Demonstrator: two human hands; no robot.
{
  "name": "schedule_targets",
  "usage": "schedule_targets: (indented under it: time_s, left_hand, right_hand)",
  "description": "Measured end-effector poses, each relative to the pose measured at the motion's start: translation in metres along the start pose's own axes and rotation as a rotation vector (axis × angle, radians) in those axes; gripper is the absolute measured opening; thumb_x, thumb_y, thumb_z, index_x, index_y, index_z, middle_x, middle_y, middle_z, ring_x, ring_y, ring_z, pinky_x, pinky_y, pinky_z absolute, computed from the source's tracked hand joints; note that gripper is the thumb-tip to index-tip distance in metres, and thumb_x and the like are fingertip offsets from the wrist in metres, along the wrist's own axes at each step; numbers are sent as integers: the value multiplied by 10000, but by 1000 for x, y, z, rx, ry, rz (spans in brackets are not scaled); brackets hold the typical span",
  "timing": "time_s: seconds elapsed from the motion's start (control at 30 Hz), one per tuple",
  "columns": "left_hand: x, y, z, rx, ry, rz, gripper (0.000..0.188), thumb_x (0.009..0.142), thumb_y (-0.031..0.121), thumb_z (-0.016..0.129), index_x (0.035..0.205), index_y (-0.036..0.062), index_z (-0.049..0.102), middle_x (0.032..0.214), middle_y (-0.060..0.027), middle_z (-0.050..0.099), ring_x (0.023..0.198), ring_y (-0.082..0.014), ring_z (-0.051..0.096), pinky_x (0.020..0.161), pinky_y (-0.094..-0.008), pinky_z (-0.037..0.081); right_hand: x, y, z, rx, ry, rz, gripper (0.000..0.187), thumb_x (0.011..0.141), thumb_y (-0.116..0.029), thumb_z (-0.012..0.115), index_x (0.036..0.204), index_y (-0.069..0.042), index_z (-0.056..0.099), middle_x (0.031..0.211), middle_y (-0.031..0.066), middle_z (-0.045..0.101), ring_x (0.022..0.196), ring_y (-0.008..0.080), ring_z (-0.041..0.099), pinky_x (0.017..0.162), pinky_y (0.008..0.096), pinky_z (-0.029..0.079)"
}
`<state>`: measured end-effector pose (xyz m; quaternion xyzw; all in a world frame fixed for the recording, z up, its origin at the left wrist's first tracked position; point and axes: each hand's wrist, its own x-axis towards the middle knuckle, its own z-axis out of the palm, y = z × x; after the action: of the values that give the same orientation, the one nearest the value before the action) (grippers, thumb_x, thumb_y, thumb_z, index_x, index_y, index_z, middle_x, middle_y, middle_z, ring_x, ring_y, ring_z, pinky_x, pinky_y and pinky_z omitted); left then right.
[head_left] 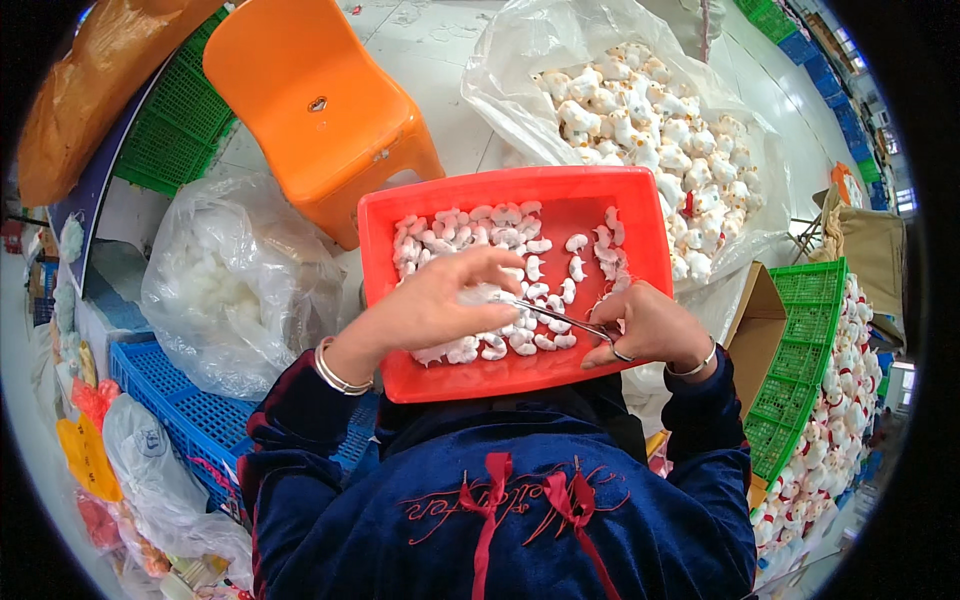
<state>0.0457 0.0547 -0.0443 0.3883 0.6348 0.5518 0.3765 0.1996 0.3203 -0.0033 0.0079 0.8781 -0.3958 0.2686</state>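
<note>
A red plastic tray [420, 385] rests in front of my body, holding many small curved white fabric pieces [495, 350]. Over its middle, my left hand [440, 300] curls around a tuft of white stuffing [482, 294], thumb and forefinger spread around it. My right hand [655, 325] grips slim metal forceps [560, 317] by their loop handles; their tips point left and meet the tuft near my left thumb. Whether the tips pinch it is hidden. More white pieces lie in a strip along the tray's right side.
An orange chair [310, 110] stands beyond the tray. To its right, a clear bag [510, 75] holds white plush toys [690, 150]. At left sit a bag of white fluff [225, 285] and a blue crate [190, 400]. A green crate [805, 370] is at right.
</note>
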Motion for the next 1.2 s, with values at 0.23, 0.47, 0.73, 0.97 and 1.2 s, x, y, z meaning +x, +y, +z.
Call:
schedule_targets:
  time_s: [0.23,0.47,0.73,0.97,1.2]
  left_hand:
    - [-3,-7,-4,-265,32,-282,153,922,57,702,1058,-12,707,865,-44,722,726,-69,650,668,-230,526]
    - [-6,-16,-2,-526,137,-333,140,977,126,673,1036,5,712,848,-18,697,681,-52,603,630,-227,506]
    - [-7,-20,12,-443,210,-252,150,979,157,709,1038,19,709,898,-1,702,755,-36,608,690,-206,509]
    - [-12,-18,17,-440,300,-183,110,947,59,692,1055,41,701,939,35,671,830,-18,592,747,-186,489]
    - [-12,-22,17,-507,320,-165,102,969,112,696,1030,31,691,933,23,667,839,-26,581,776,-206,495]
  right_hand:
    - [-5,1,4,2,38,13,409,726,-305,913,767,7,652,639,134,608,572,279,590,560,376,461]
    - [-7,-4,8,-232,182,-17,387,713,-320,906,763,-23,663,667,135,633,636,345,630,585,419,485]
    - [-6,-8,17,-260,245,-18,369,695,-323,912,780,-44,685,717,129,675,692,342,666,640,430,525]
    - [-2,-8,26,-149,221,1,418,708,-328,908,921,-28,710,843,142,706,827,341,696,730,421,548]
    - [-5,1,27,-130,150,-79,480,736,-279,899,1090,-12,714,1012,186,719,938,360,697,834,421,553]
